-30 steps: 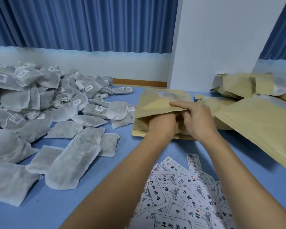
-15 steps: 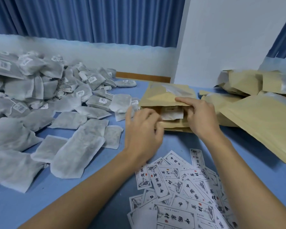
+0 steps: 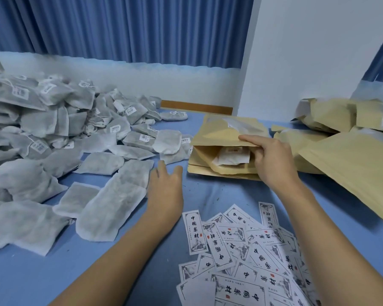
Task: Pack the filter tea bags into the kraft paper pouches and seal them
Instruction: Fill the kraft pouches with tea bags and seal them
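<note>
1. Kraft paper pouch (image 3: pixel 221 138) lies on the blue worktop (image 3: pixel 53 272), its mouth held agape; one filter tea bag (image 3: pixel 232 156) sits inside.
2. Right hand (image 3: pixel 272 160) pinches the pouch's upper lip, fingers (image 3: pixel 248 139) laid over it.
3. Left hand (image 3: pixel 165 184) has withdrawn from the mouth; its fingers are spread and empty, just beside the loose tea bags (image 3: pixel 111 202).
4. Judgement: one bag loaded, next pick-up pending, sealing not begun.

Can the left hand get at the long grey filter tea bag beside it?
Probably yes: the left hand is empty and right beside the long grey filter tea bag, with nothing between them.
</note>
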Tool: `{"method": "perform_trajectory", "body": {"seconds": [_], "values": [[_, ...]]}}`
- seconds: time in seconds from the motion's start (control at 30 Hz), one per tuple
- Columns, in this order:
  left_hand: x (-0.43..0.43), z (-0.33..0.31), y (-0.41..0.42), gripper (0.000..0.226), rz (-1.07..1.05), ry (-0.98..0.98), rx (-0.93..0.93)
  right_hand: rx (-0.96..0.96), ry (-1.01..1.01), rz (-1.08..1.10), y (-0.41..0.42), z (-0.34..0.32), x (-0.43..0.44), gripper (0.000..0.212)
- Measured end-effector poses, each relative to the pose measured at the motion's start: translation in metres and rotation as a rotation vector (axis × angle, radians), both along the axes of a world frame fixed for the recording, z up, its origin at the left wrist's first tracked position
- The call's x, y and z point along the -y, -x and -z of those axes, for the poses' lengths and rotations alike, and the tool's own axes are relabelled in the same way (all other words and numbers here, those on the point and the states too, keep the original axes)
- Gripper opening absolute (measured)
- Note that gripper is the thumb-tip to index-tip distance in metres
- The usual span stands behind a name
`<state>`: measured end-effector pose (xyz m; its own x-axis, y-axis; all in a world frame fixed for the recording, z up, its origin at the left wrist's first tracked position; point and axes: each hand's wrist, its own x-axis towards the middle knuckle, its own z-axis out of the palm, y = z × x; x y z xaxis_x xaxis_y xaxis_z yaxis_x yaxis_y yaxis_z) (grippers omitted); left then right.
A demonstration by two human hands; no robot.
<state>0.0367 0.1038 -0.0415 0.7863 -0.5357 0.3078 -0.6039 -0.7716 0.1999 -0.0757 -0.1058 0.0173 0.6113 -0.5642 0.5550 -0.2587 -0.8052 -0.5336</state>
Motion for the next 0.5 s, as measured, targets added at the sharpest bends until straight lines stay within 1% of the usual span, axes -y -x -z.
{"method": "perform_trajectory", "body": {"seconds": [0.07, 0.1, 0.17, 0.2, 0.27, 0.37, 0.43, 0.47, 0.5], "values": [[-0.006, -0.002, -0.002, 0.059, -0.076, -0.05, -0.029, 0.001, -0.007, -0.001, 0.0, 0.001, 0.002, 0.055], [-0.008, -0.004, -0.003, 0.058, -0.112, -0.072, -0.077, 0.004, -0.013, -0.005, 0.0, 0.001, 0.002, 0.055], [-0.012, -0.005, -0.004, 0.041, -0.098, -0.101, -0.138, 0.005, -0.015, -0.013, 0.0, 0.002, 0.003, 0.054], [-0.013, -0.006, -0.004, 0.035, -0.073, -0.073, -0.127, 0.0, -0.012, -0.016, 0.0, 0.002, 0.003, 0.053], [-0.015, -0.008, -0.001, 0.033, -0.016, 0.102, -0.083, -0.006, -0.013, -0.012, 0.0, 0.001, 0.003, 0.053], [-0.012, -0.019, 0.012, 0.051, 0.141, 0.425, 0.058, -0.008, -0.032, -0.005, 0.0, 0.0, 0.002, 0.054], [-0.006, -0.025, 0.026, 0.055, 0.35, 0.633, 0.249, -0.003, -0.055, -0.007, 0.0, -0.001, 0.0, 0.055], [-0.002, -0.025, 0.032, 0.051, 0.475, 0.695, 0.359, -0.004, -0.062, -0.007, 0.0, -0.001, -0.001, 0.055], [0.002, -0.025, 0.039, 0.045, 0.594, 0.705, 0.426, -0.006, -0.064, -0.006, 0.0, -0.002, -0.002, 0.056]]}}
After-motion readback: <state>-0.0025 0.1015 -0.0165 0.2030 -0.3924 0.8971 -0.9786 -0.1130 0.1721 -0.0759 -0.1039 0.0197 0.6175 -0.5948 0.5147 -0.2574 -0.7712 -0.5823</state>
